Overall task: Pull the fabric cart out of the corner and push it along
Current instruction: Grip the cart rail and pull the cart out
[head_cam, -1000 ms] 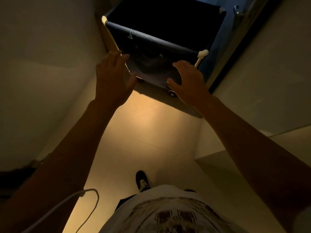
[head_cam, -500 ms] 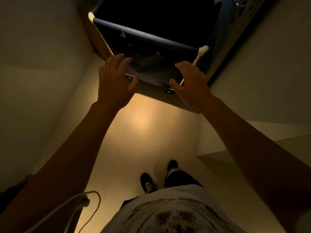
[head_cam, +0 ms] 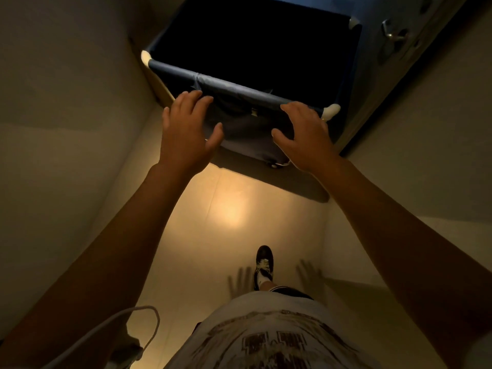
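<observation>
1. Two hands reach forward: the left hand (head_cam: 186, 134) is spread, fingers loose, grasping nothing, beside the near rail.
2. The fabric cart (head_cam: 247, 99) stands just beyond both hands, in the corner.
3. The right hand (head_cam: 303, 139) is likewise unclenched, fingertips at the rail.

The fabric cart (head_cam: 255, 83) fills the far end of a narrow passage, wedged between the pale wall (head_cam: 66, 115) on the left and a dark door (head_cam: 394, 62) with a metal handle (head_cam: 392, 33) on the right. Little room shows on either flank of the cart; its left corner post sits just beside the wall. The near rail (head_cam: 239, 89) is open to reach, with the left hand (head_cam: 186, 134) and right hand (head_cam: 306, 137) spread just before it, fingers apart. Behind, the lit floor (head_cam: 231, 214) lies bare up to one shoe (head_cam: 264, 262). A white cable (head_cam: 127, 318) loops low by the left forearm.
</observation>
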A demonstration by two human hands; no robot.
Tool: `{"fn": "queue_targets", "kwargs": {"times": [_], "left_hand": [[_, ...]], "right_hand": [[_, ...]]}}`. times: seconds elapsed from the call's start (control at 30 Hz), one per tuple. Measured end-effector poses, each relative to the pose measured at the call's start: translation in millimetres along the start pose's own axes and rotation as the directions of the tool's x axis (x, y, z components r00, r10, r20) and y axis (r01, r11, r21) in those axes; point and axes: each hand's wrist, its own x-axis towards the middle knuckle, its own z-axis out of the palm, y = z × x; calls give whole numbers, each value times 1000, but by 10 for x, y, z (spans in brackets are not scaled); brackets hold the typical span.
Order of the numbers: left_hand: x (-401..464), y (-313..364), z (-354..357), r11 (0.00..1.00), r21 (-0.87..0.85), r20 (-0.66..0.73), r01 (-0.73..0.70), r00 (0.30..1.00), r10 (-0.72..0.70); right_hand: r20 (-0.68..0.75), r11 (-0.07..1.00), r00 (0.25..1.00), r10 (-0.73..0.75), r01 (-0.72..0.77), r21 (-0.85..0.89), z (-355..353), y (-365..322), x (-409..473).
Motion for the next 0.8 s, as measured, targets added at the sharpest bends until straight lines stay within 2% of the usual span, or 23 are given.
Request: {"fn": "queue_targets", "kwargs": {"times": [0.4, 0.6, 0.8], "left_hand": [[1035, 216, 343, 997, 51, 66, 57, 996, -60], [1388, 243, 457, 997, 66, 64, 36, 997, -41], [1759, 173, 615, 998, 68, 90, 19, 996, -25]], "right_hand": [[30, 999, 999, -21, 20, 34, -75, 572, 1121], [16, 998, 999, -33, 32, 62, -56, 742, 1482], [48, 999, 999, 14, -16, 40, 39, 881, 1763]]}}
